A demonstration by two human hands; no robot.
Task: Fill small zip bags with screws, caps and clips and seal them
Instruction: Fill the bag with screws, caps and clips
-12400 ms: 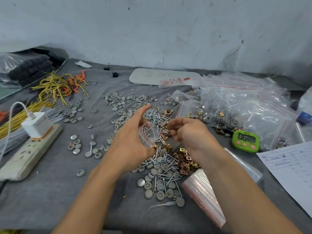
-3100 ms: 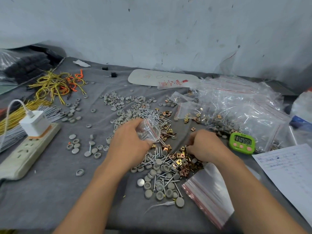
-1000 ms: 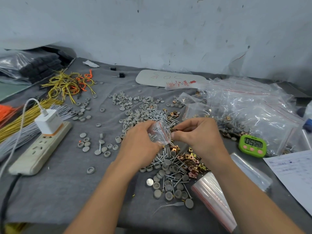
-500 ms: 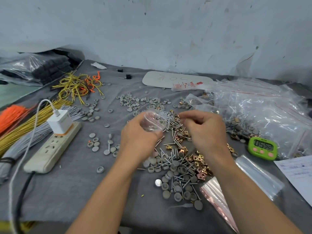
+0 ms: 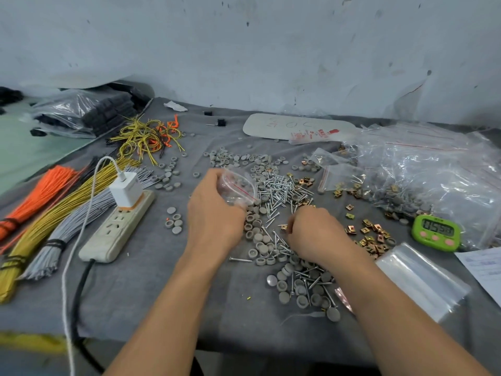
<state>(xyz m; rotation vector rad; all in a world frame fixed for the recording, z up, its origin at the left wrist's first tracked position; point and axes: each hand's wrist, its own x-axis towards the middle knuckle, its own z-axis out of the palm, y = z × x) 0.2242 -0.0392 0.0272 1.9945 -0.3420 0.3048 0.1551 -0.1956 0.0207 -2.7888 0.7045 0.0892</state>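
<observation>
Grip of left hand [image 5: 214,213] is clamping zip bag [image 5: 238,188]; right hand [image 5: 314,232] is seemingly pinching one clip [image 5: 283,227]; bag mouth wants tilting toward it.

Cloth [image 5: 141,289]: grey, matt, slightly fuzzy. Timer [image 5: 435,233]: glossy green plastic. Left of timer: clips [image 5: 375,236] shiny brassy metal, screws [image 5: 279,191] bright bare metal, caps [image 5: 260,237] matt grey plastic, zip bag [image 5: 237,187] clear glossy film. Behind timer: bags [image 5: 433,169] same crinkled film.

Your left hand [image 5: 214,215] is raised, fingers curled round a small zip bag [image 5: 238,185]; your right hand [image 5: 314,232] sits lower, knuckles up, fingers curled downward, their tips hidden; both forearms reach in from below.
</observation>
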